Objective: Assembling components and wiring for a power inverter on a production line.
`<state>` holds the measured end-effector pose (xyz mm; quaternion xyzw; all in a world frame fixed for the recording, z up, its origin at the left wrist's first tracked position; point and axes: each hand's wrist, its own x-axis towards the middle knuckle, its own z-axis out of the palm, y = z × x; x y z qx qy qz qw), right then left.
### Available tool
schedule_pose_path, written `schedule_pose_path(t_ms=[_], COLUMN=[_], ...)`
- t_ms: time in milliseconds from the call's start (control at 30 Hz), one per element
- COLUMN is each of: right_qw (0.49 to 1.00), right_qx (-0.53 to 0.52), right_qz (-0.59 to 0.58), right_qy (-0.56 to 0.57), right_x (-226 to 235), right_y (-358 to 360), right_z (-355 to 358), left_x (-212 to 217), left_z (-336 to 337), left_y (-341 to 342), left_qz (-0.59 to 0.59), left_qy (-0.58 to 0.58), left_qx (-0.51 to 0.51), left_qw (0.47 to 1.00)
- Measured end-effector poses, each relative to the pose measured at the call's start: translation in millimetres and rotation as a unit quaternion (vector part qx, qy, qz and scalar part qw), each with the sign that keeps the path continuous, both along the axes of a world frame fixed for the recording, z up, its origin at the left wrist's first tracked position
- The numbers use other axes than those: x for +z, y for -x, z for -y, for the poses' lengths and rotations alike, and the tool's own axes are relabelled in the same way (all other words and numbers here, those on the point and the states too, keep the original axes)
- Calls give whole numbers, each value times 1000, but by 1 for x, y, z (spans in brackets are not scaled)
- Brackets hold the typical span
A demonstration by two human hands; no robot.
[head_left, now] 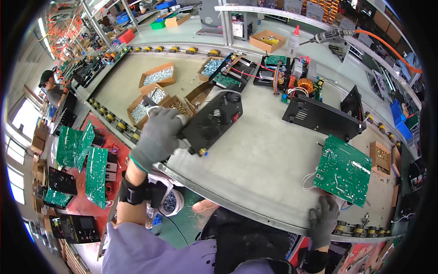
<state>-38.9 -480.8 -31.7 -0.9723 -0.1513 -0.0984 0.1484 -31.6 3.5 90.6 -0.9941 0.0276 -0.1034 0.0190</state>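
My left hand [160, 132], in a grey glove, closes on the left edge of a black metal panel [214, 118]. The panel is tilted up over the bench and has cutouts, a red part and a brass fitting at its lower end. My right hand [323, 218], gloved too, rests at the bench's front edge, its fingers slightly bent and apart with nothing visible in them. Just beyond those fingers lies a green circuit board [344, 169], with white wires at its left side. A second black panel assembly [321, 117] stands behind the board.
Cardboard boxes of screws [158, 76] sit left of the held panel. Half-built electronic units [273, 73] line the back. A screwdriver [335, 35] hangs at upper right on an orange hose. Green boards [96, 176] lie on a red surface at left. A person [54, 89] works far left.
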Motion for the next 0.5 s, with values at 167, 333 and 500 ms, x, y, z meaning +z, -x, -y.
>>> schedule_pose_path(t_ms=[167,333,500], right_qw=[983,978,977], right_qx=[155,201,204], right_qz=[-78,-62,-55], right_qy=[-67,-9,-15], right_x=[23,8,7], right_y=[3,-2,-1], right_z=[-76,-84,-83], left_x=[-34,-5,-65], left_z=[101,105,-50], left_y=[-13,-16,-2], left_qz=[52,186,155], left_qy=[78,265,456], left_qx=[-76,-59,213], left_qw=[993,944,850])
